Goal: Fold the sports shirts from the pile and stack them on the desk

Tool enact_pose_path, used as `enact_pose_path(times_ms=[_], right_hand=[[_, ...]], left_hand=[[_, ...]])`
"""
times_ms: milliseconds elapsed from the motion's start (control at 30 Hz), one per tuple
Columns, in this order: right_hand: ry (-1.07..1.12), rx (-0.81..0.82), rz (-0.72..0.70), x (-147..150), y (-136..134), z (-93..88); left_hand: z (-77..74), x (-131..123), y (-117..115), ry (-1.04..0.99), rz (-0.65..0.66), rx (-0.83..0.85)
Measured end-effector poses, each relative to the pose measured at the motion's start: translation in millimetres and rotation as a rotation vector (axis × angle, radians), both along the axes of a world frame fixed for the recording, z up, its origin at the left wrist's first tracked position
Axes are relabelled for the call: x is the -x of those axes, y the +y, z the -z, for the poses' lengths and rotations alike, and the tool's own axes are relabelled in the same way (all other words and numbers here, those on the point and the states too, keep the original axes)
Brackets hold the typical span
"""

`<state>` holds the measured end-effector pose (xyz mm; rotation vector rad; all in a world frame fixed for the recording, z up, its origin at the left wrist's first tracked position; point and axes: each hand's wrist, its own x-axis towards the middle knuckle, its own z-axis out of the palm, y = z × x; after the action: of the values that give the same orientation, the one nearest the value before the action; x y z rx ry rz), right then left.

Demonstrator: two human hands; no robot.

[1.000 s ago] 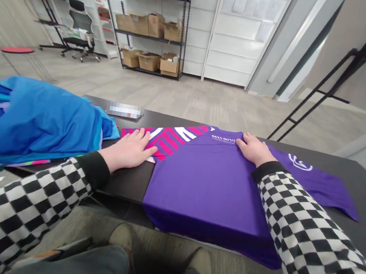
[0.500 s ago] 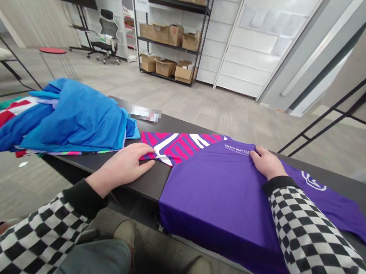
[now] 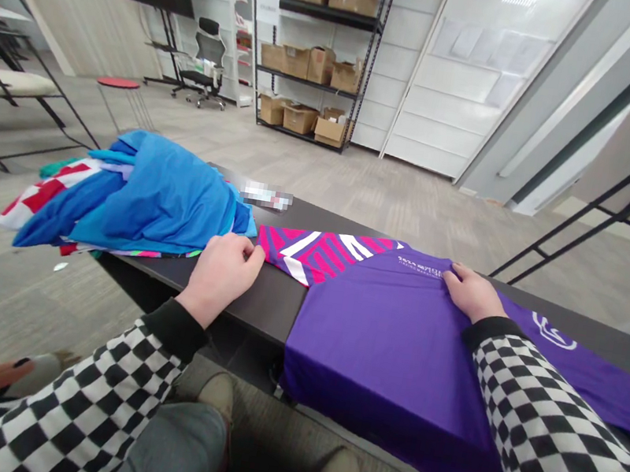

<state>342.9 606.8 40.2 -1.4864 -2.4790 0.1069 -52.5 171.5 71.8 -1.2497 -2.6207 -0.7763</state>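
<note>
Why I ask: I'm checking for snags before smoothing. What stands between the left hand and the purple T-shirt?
Nothing visible blocks it: only a strip of dark tabletop separates the left hand from the purple T-shirt. The pink-and-white patterned fabric lies just past that hand, along the shirt's far edge.

**Purple T-shirt lying spread on a dark table, a right hand pressing on it**

The purple T-shirt (image 3: 391, 360) is lying flat across the dark table (image 3: 273, 309), with its near edge hanging over the table's front edge. A pink-and-white zigzag panel (image 3: 317, 256) is stretching out to the left along the far side, its tip just beside the left hand (image 3: 221, 277), whose fingers are curling on the tabletop. White lettering (image 3: 421, 266), too small to read beyond "2024", is running along the top of the purple fabric. A white logo (image 3: 554, 331) is showing on the purple part extending right. The right hand (image 3: 470, 292) is resting on the fabric, fingertips near the lettering.
</note>
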Motion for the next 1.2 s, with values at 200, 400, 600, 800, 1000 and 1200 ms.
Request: enact_pose_path(times_ms=[200,400,600,800,1000,1200], right_hand=[[0.013,-0.002,0.005,-1.3,2.0,1.3],[0.024,-0.002,0.003,-3.5,5.7,3.9],[0.016,0.007,0.019,-2.9,1.8,0.0],[0.036,0.001,0.015,-2.5,-1.7,-3.4],[0.051,-0.015,0.028,-3.2,-3.7,-5.7],[0.034,0.006,0.02,-4.0,-4.0,-6.8]], left_hand=[[4.2,-2.9,-3.1,0.02,0.033,0.085],[5.8,4.0,-9.1,-0.171,0.059,-0.137],[7.3,4.1,-7.6,-0.212,0.136,-0.124],[11.3,7.2,-4.1,-0.212,0.101,-0.13],[9.0,8.2,-8.1,-0.367,0.246,-0.242],[12.5,12.0,-2.8,-0.277,0.091,-0.101]])
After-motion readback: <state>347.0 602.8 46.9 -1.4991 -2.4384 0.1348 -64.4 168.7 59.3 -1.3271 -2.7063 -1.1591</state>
